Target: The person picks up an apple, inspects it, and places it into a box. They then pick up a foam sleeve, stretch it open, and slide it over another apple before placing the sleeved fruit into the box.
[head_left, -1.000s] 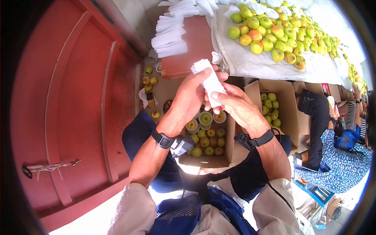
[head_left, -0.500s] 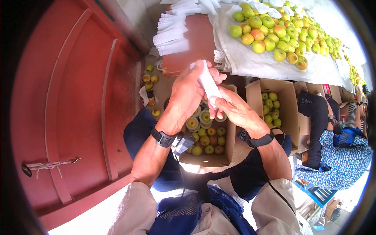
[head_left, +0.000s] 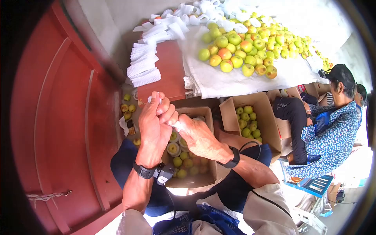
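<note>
My left hand [head_left: 154, 121] is closed around a white foam net sleeve [head_left: 178, 125], which is mostly hidden by the fingers. Against it, my right hand [head_left: 197, 137] pinches the sleeve's other end. Both hands are above an open cardboard box [head_left: 211, 166] between my knees. Inside that box lie green-yellow apples [head_left: 182, 173], some wrapped in white foam nets [head_left: 172, 148]. A fan of flat white foam sleeves [head_left: 144, 66] rests on the red-brown board beyond my hands.
Many apples [head_left: 246, 47] cover a white cloth [head_left: 219, 84] on the table ahead. Another cardboard box [head_left: 270, 129] with apples stands at the right. A person [head_left: 333, 129] in a patterned shirt sits beyond it. A red door [head_left: 62, 117] is at the left.
The view has shifted, showing more of the table and the seated person. My left hand has wrapped round the foam sleeve, which showed at full length between my hands before.
</note>
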Available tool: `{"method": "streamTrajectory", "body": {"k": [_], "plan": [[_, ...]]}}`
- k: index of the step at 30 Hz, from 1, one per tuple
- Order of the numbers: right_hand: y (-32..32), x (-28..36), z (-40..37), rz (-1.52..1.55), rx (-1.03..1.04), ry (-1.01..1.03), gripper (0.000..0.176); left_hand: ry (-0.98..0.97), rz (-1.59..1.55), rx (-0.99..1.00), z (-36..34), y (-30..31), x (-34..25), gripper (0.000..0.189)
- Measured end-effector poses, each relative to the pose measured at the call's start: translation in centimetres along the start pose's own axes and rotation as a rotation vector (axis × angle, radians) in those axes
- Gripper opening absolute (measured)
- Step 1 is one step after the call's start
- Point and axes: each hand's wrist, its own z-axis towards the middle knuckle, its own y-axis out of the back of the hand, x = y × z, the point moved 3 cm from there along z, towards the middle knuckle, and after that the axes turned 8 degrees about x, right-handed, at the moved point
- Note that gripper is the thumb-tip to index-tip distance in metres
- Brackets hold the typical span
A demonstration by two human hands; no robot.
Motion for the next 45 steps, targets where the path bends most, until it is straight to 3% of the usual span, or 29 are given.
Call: {"method": "streamTrajectory", "body": {"k": [9, 12, 14, 20, 21, 27, 28, 30, 32, 34, 36, 37, 39, 40, 42, 45], "plan": [[-0.1, 0.9, 0.1, 0.132, -0.012, -0.04, 0.029, -0.056, -0.012, 0.063, -0.2, -1.4, -1.1, 0.024], [-0.2, 1.0, 0.3, 0.053, -0.057, 0.059, 0.032, -0.048, -0.019, 0.071, -0.4, -1.7, -1.2, 0.024], [-0.6, 0.8, 0.7, 0.03, -0.095, 0.095, 0.033, -0.103, 0.134, 0.03, -0.3, -1.7, -1.2, 0.025], [0.7, 0.8, 1.8, -0.026, -0.033, 0.22, 0.043, -0.19, 0.288, -0.031, -1.0, -2.3, -2.9, 0.026], [1.7, 0.0, 2.3, -0.079, 0.117, 0.004, 0.045, -0.189, 0.283, -0.028, -1.0, -2.2, -3.2, 0.026], [9.7, -8.3, 6.4, 0.169, -0.056, 0.066, 0.035, -0.208, 0.256, -0.015, -1.6, -1.5, -4.9, 0.025], [11.9, -9.7, 7.0, 0.025, -0.117, 0.062, 0.032, -0.207, 0.258, -0.022, -1.8, -1.5, -5.0, 0.025], [15.8, -11.6, 8.1, 0.003, -0.177, -0.136, 0.026, -0.199, 0.267, -0.026, -2.1, -1.3, -5.3, 0.025], [20.6, -16.5, 9.1, 0.084, -0.27, 0.098, 0.022, -0.18, 0.27, -0.037, -2.3, -1.5, -5.4, 0.026], [26.8, -20.7, 10.5, -0.463, -0.269, 0.17, 0.024, -0.163, 0.261, -0.044, -2.5, -1.5, -5.7, 0.026], [30.7, -20.9, 11.3, -0.348, -0.427, -0.012, 0.012, -0.147, 0.254, -0.074, -2.6, -1.3, -5.8, 0.025], [31.7, -19.6, 11.6, -0.345, -0.425, -0.016, 0.012, -0.145, 0.255, -0.078, -2.7, -1.1, -5.9, 0.025], [33.8, -18.4, 11.7, 0.001, -0.588, -0.272, 0.015, -0.12, 0.288, -0.117, -2.6, -1.0, -6.0, 0.026], [34.8, -19.7, 11.9, 0.003, -0.587, -0.28, 0.015, -0.114, 0.305, -0.162, -2.5, -1.0, -6.1, 0.026], [37.2, -22.3, 13.5, -0.047, -0.495, -0.212, 0.042, -0.096, 0.341, -0.215, -2.0, -1.3, -6.3, 0.026], [39.6, -24.0, 15.6, -0.021, -0.477, -0.233, 0.041, -0.09, 0.38, -0.293, -1.9, -0.9, -6.8, 0.024]]}}
